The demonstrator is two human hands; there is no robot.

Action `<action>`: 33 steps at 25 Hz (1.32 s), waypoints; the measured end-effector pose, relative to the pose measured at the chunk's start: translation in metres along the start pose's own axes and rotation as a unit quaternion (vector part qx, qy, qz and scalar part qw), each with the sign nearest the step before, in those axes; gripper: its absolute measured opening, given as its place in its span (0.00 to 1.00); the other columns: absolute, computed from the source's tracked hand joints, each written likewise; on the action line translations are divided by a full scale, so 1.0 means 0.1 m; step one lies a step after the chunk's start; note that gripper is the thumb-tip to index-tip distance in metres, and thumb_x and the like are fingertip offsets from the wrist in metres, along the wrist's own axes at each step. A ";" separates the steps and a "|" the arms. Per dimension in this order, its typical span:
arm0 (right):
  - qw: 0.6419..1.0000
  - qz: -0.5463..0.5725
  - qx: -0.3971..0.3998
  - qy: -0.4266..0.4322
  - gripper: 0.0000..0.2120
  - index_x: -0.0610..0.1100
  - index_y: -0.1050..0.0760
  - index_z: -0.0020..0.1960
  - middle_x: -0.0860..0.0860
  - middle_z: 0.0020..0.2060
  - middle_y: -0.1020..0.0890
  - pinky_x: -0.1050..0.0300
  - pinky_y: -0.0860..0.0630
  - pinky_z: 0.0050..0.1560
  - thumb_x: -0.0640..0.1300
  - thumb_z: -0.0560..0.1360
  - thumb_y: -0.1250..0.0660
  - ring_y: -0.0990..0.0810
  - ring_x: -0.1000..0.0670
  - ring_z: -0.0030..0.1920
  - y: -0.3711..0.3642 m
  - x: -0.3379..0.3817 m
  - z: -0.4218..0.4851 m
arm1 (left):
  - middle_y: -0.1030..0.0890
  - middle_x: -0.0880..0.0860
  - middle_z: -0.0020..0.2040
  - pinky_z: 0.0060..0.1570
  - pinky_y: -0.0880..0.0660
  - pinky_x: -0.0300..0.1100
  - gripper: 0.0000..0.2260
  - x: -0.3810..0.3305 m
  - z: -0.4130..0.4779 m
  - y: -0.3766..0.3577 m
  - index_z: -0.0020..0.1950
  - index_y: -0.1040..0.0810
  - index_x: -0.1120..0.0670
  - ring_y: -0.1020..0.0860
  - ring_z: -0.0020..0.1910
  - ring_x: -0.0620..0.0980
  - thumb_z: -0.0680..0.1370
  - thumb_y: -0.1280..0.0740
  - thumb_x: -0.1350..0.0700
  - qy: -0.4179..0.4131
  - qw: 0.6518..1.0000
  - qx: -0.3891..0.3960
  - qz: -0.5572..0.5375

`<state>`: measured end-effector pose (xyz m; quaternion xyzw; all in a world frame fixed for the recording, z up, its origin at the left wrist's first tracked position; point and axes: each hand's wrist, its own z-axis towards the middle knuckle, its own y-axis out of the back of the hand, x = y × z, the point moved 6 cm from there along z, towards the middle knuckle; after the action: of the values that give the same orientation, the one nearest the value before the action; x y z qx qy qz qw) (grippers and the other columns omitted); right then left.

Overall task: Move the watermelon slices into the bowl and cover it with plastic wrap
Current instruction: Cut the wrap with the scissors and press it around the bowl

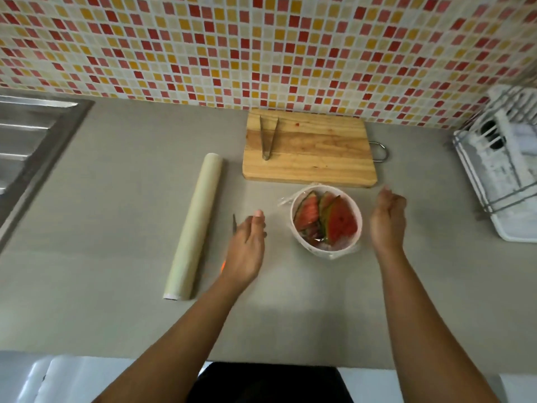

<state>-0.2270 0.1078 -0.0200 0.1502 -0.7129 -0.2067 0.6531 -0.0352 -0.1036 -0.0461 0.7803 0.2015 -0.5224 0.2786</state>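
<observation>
A white bowl (356, 225) stands on the grey counter just in front of the cutting board. Inside it, watermelon slices (340, 221) stand upright, red flesh with green rind. Clear plastic wrap (283, 201) is stretched over the bowl and crinkles at its edges. The roll of plastic wrap (195, 225) lies to the left. My left hand (247, 248) is palm down between roll and bowl, over a thin blade with an orange handle (234, 223); whether it grips it is hidden. My right hand (388, 221) hovers just right of the bowl, loosely curled and holding nothing.
A wooden cutting board (313, 152) with metal tongs (268, 136) on it lies against the tiled wall. A steel sink (32, 135) is at the far left. A white dish rack (502, 167) stands at the right edge.
</observation>
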 end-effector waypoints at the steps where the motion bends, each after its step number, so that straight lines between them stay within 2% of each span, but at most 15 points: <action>1: 0.994 -0.016 0.100 -0.052 0.34 0.36 0.30 0.58 0.39 0.58 0.23 0.57 0.31 0.55 0.65 0.76 0.54 0.25 0.40 0.59 -0.14 -0.18 0.08 | 0.19 0.52 0.53 0.62 0.29 0.52 0.28 0.12 0.02 -0.27 0.54 0.22 0.50 0.21 0.54 0.49 0.73 0.51 0.31 0.061 0.997 0.041 -0.017; 3: 0.969 0.007 0.215 -0.117 0.47 0.42 0.35 0.68 0.42 0.68 0.29 0.45 0.35 0.68 0.76 0.67 0.59 0.31 0.42 0.68 -0.32 -0.35 0.06 | 0.20 0.57 0.60 0.67 0.33 0.53 0.32 0.27 0.05 -0.63 0.60 0.21 0.54 0.24 0.62 0.55 0.76 0.53 0.33 0.122 0.987 0.090 -0.059; 4: 0.961 0.031 0.237 -0.135 0.52 0.46 0.38 0.71 0.44 0.70 0.32 0.42 0.38 0.70 0.80 0.61 0.59 0.34 0.44 0.70 -0.36 -0.40 0.03 | 0.19 0.58 0.59 0.66 0.32 0.52 0.31 0.29 0.08 -0.69 0.57 0.19 0.53 0.24 0.61 0.56 0.77 0.53 0.34 0.137 0.983 0.085 -0.089; 6: 0.955 0.062 0.252 -0.143 0.57 0.49 0.36 0.70 0.45 0.70 0.31 0.42 0.38 0.71 0.84 0.53 0.58 0.34 0.45 0.70 -0.36 -0.52 -0.05 | 0.16 0.56 0.50 0.57 0.25 0.47 0.29 0.25 0.18 -0.70 0.45 0.15 0.50 0.20 0.54 0.55 0.79 0.52 0.36 0.152 0.975 0.063 -0.148; 8: 0.941 0.089 0.269 -0.186 0.54 0.54 0.26 0.62 0.45 0.63 0.23 0.44 0.30 0.65 0.85 0.50 0.56 0.27 0.45 0.65 -0.30 -0.73 -0.21 | 0.14 0.55 0.44 0.44 0.22 0.40 0.30 0.13 0.32 -0.72 0.43 0.15 0.51 0.17 0.47 0.52 0.80 0.54 0.39 0.123 0.971 0.098 -0.180; 10: 0.936 0.058 0.285 -0.199 0.47 0.56 0.21 0.54 0.46 0.55 0.17 0.47 0.25 0.58 0.84 0.54 0.57 0.21 0.45 0.58 -0.23 -0.82 -0.36 | 0.15 0.58 0.45 0.43 0.21 0.42 0.30 0.01 0.44 -0.74 0.48 0.17 0.54 0.17 0.47 0.53 0.82 0.56 0.42 0.104 0.969 0.136 -0.178; 12: 0.962 -0.067 0.242 -0.111 0.39 0.49 0.23 0.57 0.42 0.58 0.20 0.50 0.30 0.60 0.73 0.70 0.59 0.24 0.41 0.60 -0.14 -0.77 -0.19 | 0.17 0.61 0.50 0.49 0.22 0.48 0.28 -0.07 0.55 -0.78 0.53 0.19 0.57 0.18 0.50 0.57 0.82 0.55 0.43 0.117 0.968 0.154 -0.158; 14: 0.973 -0.111 0.201 -0.028 0.30 0.42 0.25 0.58 0.41 0.60 0.22 0.54 0.34 0.56 0.61 0.78 0.56 0.26 0.41 0.61 -0.17 -0.58 0.14 | 0.17 0.61 0.48 0.48 0.23 0.48 0.26 -0.11 0.63 -0.81 0.53 0.19 0.58 0.18 0.48 0.57 0.82 0.53 0.44 0.129 0.966 0.172 -0.146; 17: 0.923 -0.082 0.368 -0.073 0.32 0.42 0.26 0.61 0.43 0.62 0.23 0.53 0.34 0.64 0.62 0.78 0.58 0.26 0.45 0.62 -0.57 -0.40 0.43 | 0.19 0.55 0.35 0.41 0.26 0.44 0.22 -0.11 0.71 -0.80 0.43 0.19 0.57 0.22 0.36 0.52 0.82 0.47 0.47 0.144 0.965 0.187 -0.117; 19: 0.881 -0.100 0.452 -0.097 0.31 0.46 0.21 0.55 0.47 0.53 0.18 0.54 0.27 0.57 0.64 0.76 0.55 0.21 0.50 0.53 -0.76 -0.35 0.45 | 0.25 0.50 0.29 0.35 0.30 0.42 0.17 -0.09 0.72 -0.78 0.36 0.22 0.54 0.28 0.32 0.49 0.80 0.42 0.50 0.146 0.966 0.193 -0.096; 21: 0.873 -0.072 0.464 -0.129 0.23 0.48 0.19 0.43 0.52 0.36 0.16 0.63 0.25 0.37 0.62 0.76 0.45 0.19 0.55 0.36 -0.81 -0.32 0.47 | 0.27 0.51 0.31 0.34 0.31 0.41 0.12 -0.06 0.70 -0.75 0.37 0.23 0.54 0.29 0.32 0.48 0.79 0.38 0.54 0.143 0.967 0.194 -0.086; 25: 0.906 0.045 0.392 -0.155 0.09 0.46 0.22 0.40 0.53 0.29 0.19 0.60 0.29 0.33 0.49 0.75 0.35 0.23 0.52 0.31 -0.80 -0.31 0.54 | 0.22 0.55 0.36 0.38 0.26 0.42 0.09 -0.06 0.64 -0.67 0.48 0.21 0.61 0.25 0.36 0.50 0.80 0.38 0.57 0.159 0.963 0.168 -0.137; 28: 0.923 0.057 0.355 -0.139 0.08 0.49 0.27 0.41 0.53 0.35 0.21 0.59 0.30 0.35 0.50 0.76 0.38 0.24 0.53 0.34 -0.81 -0.31 0.51 | 0.22 0.61 0.46 0.45 0.25 0.46 0.15 -0.05 0.61 -0.66 0.58 0.24 0.66 0.23 0.43 0.55 0.81 0.41 0.56 0.174 0.959 0.171 -0.145; 31: 0.909 0.033 0.383 -0.162 0.16 0.51 0.26 0.43 0.52 0.38 0.18 0.53 0.27 0.46 0.60 0.77 0.46 0.22 0.50 0.40 -0.81 -0.32 0.46 | 0.20 0.56 0.39 0.40 0.23 0.42 0.10 -0.11 0.58 -0.63 0.50 0.21 0.63 0.23 0.38 0.52 0.80 0.38 0.57 0.167 0.964 0.170 -0.115; 33: 0.887 0.041 0.409 -0.210 0.25 0.50 0.22 0.40 0.51 0.33 0.17 0.54 0.25 0.45 0.65 0.75 0.50 0.19 0.49 0.37 -0.78 -0.33 0.40 | 0.20 0.56 0.38 0.37 0.21 0.41 0.08 -0.11 0.59 -0.64 0.48 0.22 0.62 0.23 0.38 0.51 0.80 0.38 0.59 0.184 0.958 0.172 -0.138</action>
<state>-0.2677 0.0603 -0.0896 0.3278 -0.8604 0.1030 0.3764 -0.1195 -0.0927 -0.0676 0.8638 0.2620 -0.4297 0.0241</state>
